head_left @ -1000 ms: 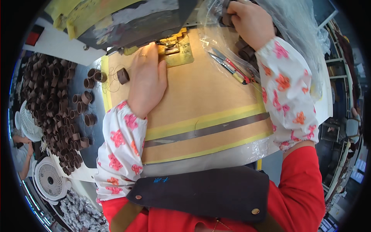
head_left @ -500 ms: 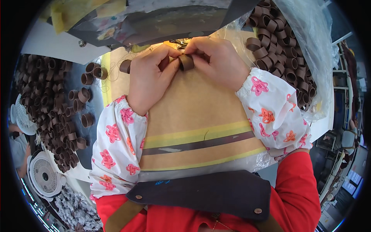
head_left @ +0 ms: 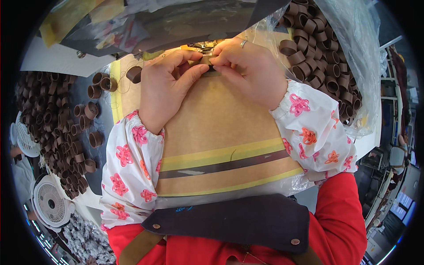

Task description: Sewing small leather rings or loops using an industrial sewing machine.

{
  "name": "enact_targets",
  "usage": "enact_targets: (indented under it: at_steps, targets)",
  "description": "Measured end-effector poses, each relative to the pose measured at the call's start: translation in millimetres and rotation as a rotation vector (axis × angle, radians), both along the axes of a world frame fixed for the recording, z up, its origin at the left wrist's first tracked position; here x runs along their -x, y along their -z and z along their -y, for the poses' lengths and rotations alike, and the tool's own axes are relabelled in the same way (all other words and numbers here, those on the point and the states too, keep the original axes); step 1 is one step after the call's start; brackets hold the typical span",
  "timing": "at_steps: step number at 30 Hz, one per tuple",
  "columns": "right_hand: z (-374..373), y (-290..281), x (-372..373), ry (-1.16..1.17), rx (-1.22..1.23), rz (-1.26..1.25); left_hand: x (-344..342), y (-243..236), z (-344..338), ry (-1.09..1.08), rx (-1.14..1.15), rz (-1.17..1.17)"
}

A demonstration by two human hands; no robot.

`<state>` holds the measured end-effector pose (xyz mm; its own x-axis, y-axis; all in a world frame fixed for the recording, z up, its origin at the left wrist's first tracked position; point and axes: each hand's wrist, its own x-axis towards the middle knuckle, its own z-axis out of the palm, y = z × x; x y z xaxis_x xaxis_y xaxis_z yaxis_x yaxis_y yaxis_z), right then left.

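Farther toward the far edge of the table (head_left: 221,110) the brown loop (head_left: 206,61) has been moved, pinched by the left hand (head_left: 168,84) and right hand (head_left: 251,70). Fingertips (head_left: 202,69) might be caught under the machine (head_left: 176,22) if the loop were pushed too deep; open room is left toward the near edge.

We look down and forward from head height, with the left hand (head_left: 163,86) and the right hand (head_left: 255,73) quite near, over the bench (head_left: 221,115). Our single fisheye view is upright and bends straight edges toward its rim.
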<state>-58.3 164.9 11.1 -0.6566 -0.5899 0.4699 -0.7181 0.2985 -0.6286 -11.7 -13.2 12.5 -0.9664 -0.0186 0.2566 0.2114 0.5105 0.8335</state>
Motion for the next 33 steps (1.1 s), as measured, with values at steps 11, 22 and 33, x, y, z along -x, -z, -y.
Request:
enact_targets:
  at_steps: [11,22,33]
  targets:
    - [6,-1,7,0.085,-0.022,0.014,11,5,-7,-0.118,0.041,0.086]
    - [8,1,9,0.175,-0.083,-0.077,14,2,-6,-0.122,0.102,0.103]
    - [10,-5,10,0.213,-0.244,-0.084,14,6,5,-0.080,0.106,0.158]
